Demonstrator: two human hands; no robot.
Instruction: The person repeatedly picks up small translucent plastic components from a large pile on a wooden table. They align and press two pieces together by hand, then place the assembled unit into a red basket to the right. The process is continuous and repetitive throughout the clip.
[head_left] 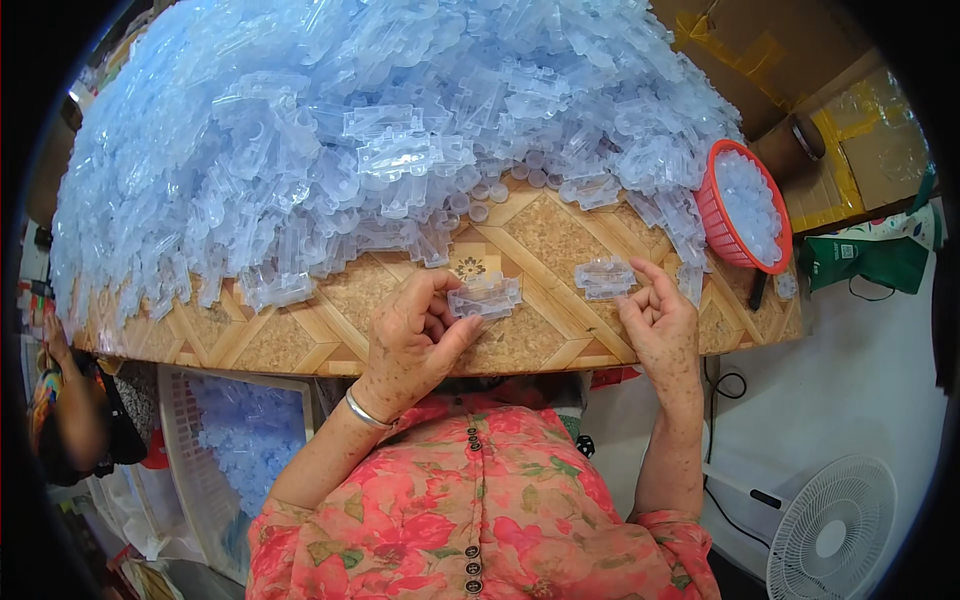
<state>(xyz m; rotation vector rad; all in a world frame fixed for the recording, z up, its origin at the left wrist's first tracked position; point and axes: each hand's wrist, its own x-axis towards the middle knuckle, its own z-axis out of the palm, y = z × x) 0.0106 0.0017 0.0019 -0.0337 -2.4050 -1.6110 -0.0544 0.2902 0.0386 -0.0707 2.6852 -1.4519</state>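
Observation:
Close to the table's front edge, my left hand is closed, thumb and index finger at the left end of a flat clear plastic piece. To its right, my right hand has its thumb and index finger around the right end of a similar clear molded piece; its other fingers are curled. The two pieces are apart. Beyond both hands rises a large heap of bluish clear plastic pieces, with several small round clear caps at its near edge.
A red plastic basket of small clear parts stands at the table's right end, near a dark stick-like object. Cardboard boxes are behind it. A white fan stands lower right. Lower left are a white crate and another person's arm.

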